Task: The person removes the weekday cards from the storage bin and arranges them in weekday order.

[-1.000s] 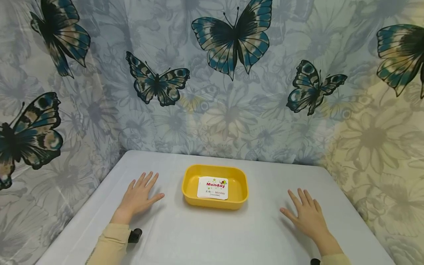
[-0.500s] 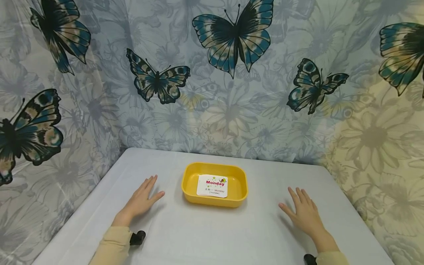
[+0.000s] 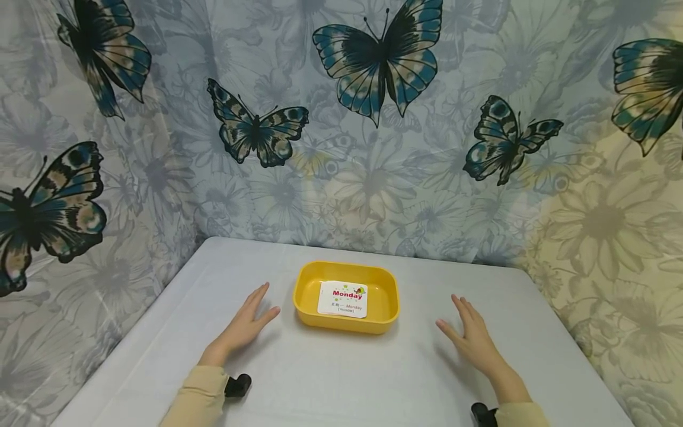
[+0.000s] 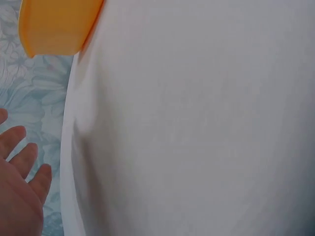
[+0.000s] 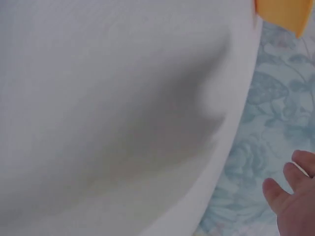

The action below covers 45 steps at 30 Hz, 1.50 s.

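A yellow plastic tray point(image 3: 384, 296) sits near the middle of the table, with a white card point(image 3: 342, 299) reading "Monday" lying in it. To the tray's left is my left hand point(image 3: 241, 326), its fingers extended and holding nothing. My right hand point(image 3: 472, 338), also empty with fingers extended, is on the other side, farther from the tray. Neither hand touches the tray. Part of the tray's wall point(image 4: 56, 29) shows at the top left of the left wrist view, and a corner of it point(image 5: 285, 14) at the top right of the right wrist view.
The table point(image 3: 347, 379) has a white cover. Behind it and along both sides hangs floral fabric point(image 3: 368, 196) with printed butterflies point(image 3: 381, 65). A black wrist device point(image 3: 238, 385) is on the left wrist, another black device point(image 3: 484, 414) on the right.
Both hands have moved inward toward the tray, the left to the right and the right to the left. They have turned somewhat, palms more toward each other. The tray and card stay put.
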{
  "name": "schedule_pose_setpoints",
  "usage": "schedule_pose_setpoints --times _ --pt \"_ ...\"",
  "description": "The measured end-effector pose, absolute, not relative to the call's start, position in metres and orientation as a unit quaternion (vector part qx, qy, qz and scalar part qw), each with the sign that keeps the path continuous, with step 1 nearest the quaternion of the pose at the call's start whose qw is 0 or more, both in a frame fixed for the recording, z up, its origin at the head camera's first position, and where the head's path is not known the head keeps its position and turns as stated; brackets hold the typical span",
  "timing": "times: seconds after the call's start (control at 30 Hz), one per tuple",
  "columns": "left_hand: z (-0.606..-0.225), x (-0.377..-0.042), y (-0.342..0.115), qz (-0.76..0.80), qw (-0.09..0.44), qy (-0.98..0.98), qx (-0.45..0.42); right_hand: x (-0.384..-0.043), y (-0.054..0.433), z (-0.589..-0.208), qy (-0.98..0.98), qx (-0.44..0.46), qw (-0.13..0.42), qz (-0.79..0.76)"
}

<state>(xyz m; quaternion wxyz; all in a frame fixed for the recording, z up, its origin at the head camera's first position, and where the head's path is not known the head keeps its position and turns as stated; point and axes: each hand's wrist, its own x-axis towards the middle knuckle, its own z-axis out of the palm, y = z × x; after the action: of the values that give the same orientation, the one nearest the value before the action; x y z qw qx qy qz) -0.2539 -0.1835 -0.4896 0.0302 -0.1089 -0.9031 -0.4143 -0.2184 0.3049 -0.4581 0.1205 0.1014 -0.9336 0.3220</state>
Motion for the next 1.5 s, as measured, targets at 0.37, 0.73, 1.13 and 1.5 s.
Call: schedule_pose_setpoints --times 0.37,0.73,1.13,1.5 --pt "-0.493 -0.254 -0.171 -0.432 0.046 -0.894 -0.106 -0.225 0.282 -0.450 -0.926 0.103 0.092 0.351" --pt "-0.489 -0.257 -0.158 -0.453 0.035 -0.883 -0.119 -0.230 0.253 -0.454 -0.912 0.110 0.068 0.389" --pt "-0.491 -0.260 -0.142 -0.448 0.037 -0.882 -0.141 -0.233 0.231 -0.464 -0.898 0.123 0.060 0.419" --pt "-0.495 -0.262 -0.133 -0.448 0.033 -0.883 -0.139 -0.236 0.219 -0.463 -0.889 0.117 0.054 0.440"
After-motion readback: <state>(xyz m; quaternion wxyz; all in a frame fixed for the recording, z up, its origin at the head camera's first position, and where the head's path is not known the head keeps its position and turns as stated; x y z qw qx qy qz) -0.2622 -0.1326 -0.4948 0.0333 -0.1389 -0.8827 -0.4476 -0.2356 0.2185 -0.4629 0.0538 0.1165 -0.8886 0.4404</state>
